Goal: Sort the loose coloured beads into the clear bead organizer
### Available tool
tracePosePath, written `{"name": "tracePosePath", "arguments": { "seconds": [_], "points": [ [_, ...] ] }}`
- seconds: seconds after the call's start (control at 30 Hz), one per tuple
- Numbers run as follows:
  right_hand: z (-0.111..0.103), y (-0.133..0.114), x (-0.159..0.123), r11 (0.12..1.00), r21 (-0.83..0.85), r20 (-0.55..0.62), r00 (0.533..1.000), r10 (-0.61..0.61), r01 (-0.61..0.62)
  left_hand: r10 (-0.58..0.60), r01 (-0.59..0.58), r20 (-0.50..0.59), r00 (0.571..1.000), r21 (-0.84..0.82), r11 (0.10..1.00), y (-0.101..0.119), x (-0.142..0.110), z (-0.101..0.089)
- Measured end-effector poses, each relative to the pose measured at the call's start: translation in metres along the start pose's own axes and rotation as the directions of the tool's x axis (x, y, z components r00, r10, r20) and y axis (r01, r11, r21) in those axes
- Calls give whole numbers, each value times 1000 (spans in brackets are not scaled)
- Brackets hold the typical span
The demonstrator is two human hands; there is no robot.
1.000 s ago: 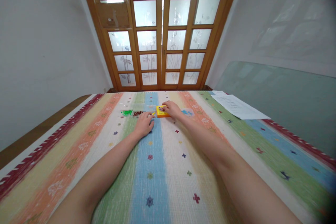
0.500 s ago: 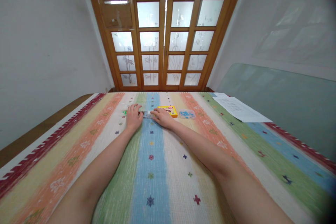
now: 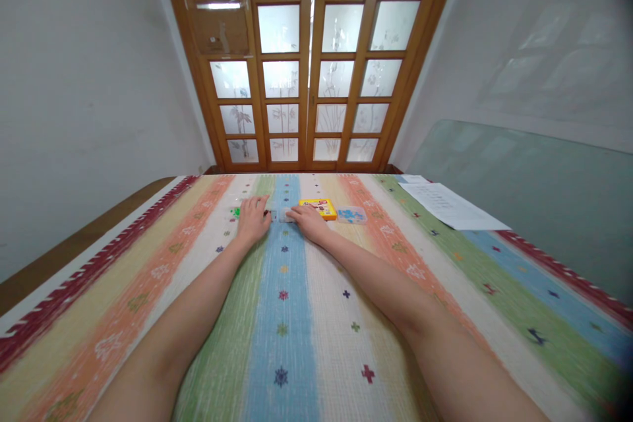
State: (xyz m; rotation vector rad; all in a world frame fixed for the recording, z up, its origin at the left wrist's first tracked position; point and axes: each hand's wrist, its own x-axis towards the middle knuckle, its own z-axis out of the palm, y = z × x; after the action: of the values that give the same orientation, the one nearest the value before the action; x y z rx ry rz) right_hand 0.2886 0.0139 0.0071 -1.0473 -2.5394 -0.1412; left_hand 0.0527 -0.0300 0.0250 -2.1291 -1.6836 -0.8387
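My left hand (image 3: 254,219) is at the far part of the table, its fingers bent over something mostly hidden beneath them. Small green pieces (image 3: 236,212) show at its left side, and a small dark bit peeks out by the thumb. Facing it, my right hand (image 3: 307,221) has its fingertips on a small whitish, see-through piece (image 3: 285,214), too small to name. Just behind the right hand lies a yellow box (image 3: 324,208) with red print. To its right is a clear plastic box (image 3: 352,215) of blue pieces.
A striped, patterned cloth (image 3: 281,303) covers the table. Printed sheets of paper (image 3: 452,206) lie toward the right edge. Beyond the table stand wooden doors with glass panes (image 3: 309,72). A pale green panel (image 3: 524,191) leans along the right wall.
My right hand has shifted slightly right, and a narrow gap now shows between the whitish piece and my left hand. My left hand stays almost in place.
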Motion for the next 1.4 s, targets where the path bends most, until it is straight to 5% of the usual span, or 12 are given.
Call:
{"name": "tracePosePath", "arguments": {
  "seconds": [0.2, 0.77, 1.13, 1.4],
  "points": [
    [-3, -13, 3, 998, -67, 34, 999, -7, 10, 29, -29, 55, 998, 2, 1000, 1, 0, 2],
    [-2, 2, -14, 993, 51, -154, 982, 113, -106, 57, -47, 258, 965, -44, 998, 5, -15, 2],
    [-3, -1, -13, 993, 49, -128, 985, 116, -110, 18, -4, 288, 957, -50, 999, 7, -12, 6],
    [-8, -6, -15, 993, 61, -112, 988, 110, -103, 93, -90, 356, 930, -26, 996, 2, -14, 15]
  ]
}}
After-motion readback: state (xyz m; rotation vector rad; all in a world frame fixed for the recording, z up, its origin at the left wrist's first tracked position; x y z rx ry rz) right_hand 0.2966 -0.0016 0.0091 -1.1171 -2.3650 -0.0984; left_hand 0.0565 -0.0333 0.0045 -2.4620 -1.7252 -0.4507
